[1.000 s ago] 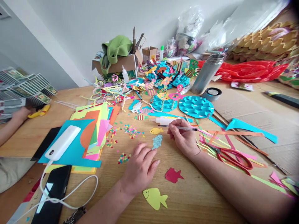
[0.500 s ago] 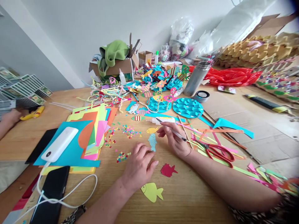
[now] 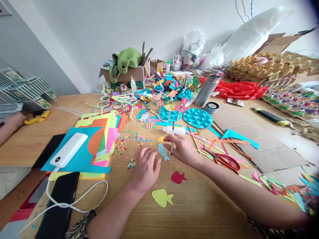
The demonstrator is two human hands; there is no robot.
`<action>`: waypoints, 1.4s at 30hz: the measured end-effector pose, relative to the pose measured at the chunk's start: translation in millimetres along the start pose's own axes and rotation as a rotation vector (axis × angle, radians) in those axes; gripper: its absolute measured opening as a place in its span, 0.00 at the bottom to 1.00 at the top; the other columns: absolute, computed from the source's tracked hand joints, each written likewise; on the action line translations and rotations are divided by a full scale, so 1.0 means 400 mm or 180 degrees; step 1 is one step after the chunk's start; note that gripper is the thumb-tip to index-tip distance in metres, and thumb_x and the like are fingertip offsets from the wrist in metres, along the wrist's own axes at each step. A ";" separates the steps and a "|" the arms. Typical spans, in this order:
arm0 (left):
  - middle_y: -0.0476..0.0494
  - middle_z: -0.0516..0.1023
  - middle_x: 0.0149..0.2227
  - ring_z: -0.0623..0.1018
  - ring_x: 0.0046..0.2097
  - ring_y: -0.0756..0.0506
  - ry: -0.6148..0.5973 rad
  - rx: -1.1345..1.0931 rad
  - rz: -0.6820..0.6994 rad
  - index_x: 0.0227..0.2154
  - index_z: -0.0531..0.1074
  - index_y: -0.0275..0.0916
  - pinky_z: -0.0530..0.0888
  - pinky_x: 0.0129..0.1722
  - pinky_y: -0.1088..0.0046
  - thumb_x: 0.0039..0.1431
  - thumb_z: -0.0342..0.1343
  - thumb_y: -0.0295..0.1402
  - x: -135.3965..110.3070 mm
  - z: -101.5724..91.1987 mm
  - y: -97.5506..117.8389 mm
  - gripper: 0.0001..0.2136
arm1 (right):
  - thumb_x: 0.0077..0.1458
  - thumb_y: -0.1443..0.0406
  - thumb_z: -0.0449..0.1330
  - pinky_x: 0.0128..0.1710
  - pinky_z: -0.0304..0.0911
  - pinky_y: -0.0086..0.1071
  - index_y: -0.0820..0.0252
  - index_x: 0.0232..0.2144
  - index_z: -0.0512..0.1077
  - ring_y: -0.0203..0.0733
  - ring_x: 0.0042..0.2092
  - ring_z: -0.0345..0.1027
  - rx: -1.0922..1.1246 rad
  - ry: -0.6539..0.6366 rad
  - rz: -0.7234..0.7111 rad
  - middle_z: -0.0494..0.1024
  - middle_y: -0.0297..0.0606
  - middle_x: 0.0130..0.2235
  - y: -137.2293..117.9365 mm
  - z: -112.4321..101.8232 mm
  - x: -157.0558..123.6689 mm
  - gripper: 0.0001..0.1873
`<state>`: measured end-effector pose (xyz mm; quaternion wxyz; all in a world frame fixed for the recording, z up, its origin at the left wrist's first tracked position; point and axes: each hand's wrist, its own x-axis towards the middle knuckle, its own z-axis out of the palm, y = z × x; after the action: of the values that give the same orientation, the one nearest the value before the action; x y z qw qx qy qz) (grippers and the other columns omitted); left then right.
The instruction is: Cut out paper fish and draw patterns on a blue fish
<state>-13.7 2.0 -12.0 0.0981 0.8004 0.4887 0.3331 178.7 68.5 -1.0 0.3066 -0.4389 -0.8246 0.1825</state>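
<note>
Between my hands lies a blue paper fish point(image 3: 163, 152) with drawn scales, tilted on the wooden table. My right hand point(image 3: 181, 150) grips a pen point(image 3: 172, 141), held nearly upright, its fingertips close to the fish's right side; whether they touch it I cannot tell. A yellow-orange paper fish point(image 3: 160, 139) lies just beyond, partly covered by that hand. My left hand point(image 3: 146, 167) rests on the table left of the blue fish, fingers loosely bent, thumb apart, holding nothing. Nearer to me are a red paper fish point(image 3: 178, 177) and a yellow-green paper fish point(image 3: 162, 198).
Coloured paper point(image 3: 72, 141) and a white power bank point(image 3: 69, 150) lie left, with a phone point(image 3: 58, 202) in front. Red scissors point(image 3: 225, 161) and paper strips are right. Behind stand a glue bottle point(image 3: 178, 130), decorated fish and a metal flask point(image 3: 206, 91). Another person's hand point(image 3: 15, 121) is far left.
The pen has swung from slanting to nearly upright in my right hand. My left hand has drawn back from the blue fish, which now lies more tilted. The view has shifted slightly.
</note>
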 end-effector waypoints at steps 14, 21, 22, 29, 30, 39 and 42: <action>0.35 0.72 0.48 0.67 0.58 0.38 0.0007 0.0211 -0.0073 0.51 0.65 0.36 0.70 0.56 0.50 0.56 0.49 0.19 -0.013 0.021 -0.014 0.19 | 0.55 0.65 0.63 0.45 0.64 0.48 0.60 0.49 0.67 0.58 0.50 0.65 -0.1071 -0.0207 0.0085 0.76 0.49 0.47 -0.020 0.010 -0.090 0.19; 0.34 0.71 0.50 0.66 0.60 0.38 -0.0060 0.0224 -0.0116 0.53 0.63 0.35 0.68 0.58 0.49 0.57 0.48 0.19 -0.008 0.019 -0.022 0.21 | 0.60 0.70 0.56 0.47 0.64 0.49 0.58 0.49 0.67 0.56 0.51 0.64 -0.0999 0.0192 -0.0113 0.77 0.46 0.47 -0.011 -0.034 -0.099 0.14; 0.34 0.71 0.51 0.65 0.60 0.37 -0.0093 0.0236 -0.0120 0.54 0.62 0.34 0.67 0.58 0.49 0.57 0.47 0.18 -0.008 0.019 -0.023 0.22 | 0.60 0.69 0.56 0.46 0.65 0.47 0.58 0.48 0.67 0.54 0.50 0.65 -0.0889 0.0194 -0.0211 0.78 0.45 0.45 -0.017 -0.031 -0.106 0.13; 0.31 0.66 0.60 0.56 0.67 0.36 -0.0373 0.0499 -0.0118 0.62 0.54 0.33 0.60 0.63 0.46 0.57 0.46 0.18 -0.006 0.022 -0.031 0.28 | 0.58 0.74 0.54 0.42 0.67 0.43 0.58 0.39 0.70 0.51 0.47 0.67 -0.0691 -0.0057 -0.0604 0.78 0.45 0.38 -0.029 0.003 -0.138 0.09; 0.32 0.66 0.60 0.55 0.67 0.36 -0.0427 0.0537 -0.0100 0.63 0.54 0.34 0.59 0.64 0.46 0.56 0.47 0.18 -0.005 0.023 -0.031 0.29 | 0.58 0.73 0.54 0.42 0.67 0.43 0.58 0.38 0.70 0.52 0.47 0.67 -0.0709 -0.0080 -0.0630 0.78 0.45 0.38 -0.021 0.002 -0.138 0.09; 0.38 0.76 0.51 0.62 0.63 0.39 -0.0316 0.0315 0.0014 0.63 0.55 0.35 0.60 0.63 0.47 0.56 0.47 0.18 -0.005 0.021 -0.028 0.30 | 0.58 0.73 0.56 0.47 0.66 0.49 0.57 0.44 0.70 0.54 0.52 0.66 -0.0793 -0.0008 -0.0920 0.80 0.43 0.42 0.060 -0.037 -0.114 0.12; 0.38 0.76 0.50 0.65 0.61 0.39 -0.0183 0.0200 -0.0019 0.62 0.56 0.34 0.63 0.62 0.49 0.56 0.45 0.17 -0.005 0.018 -0.026 0.29 | 0.58 0.73 0.57 0.45 0.68 0.47 0.58 0.44 0.70 0.52 0.49 0.67 -0.0665 0.0231 -0.0751 0.79 0.44 0.41 0.062 -0.035 -0.116 0.12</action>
<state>-17.2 6.9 -23.4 0.0879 0.8108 0.4983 0.2941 223.1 43.7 -20.9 0.3082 -0.3748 -0.8734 0.0425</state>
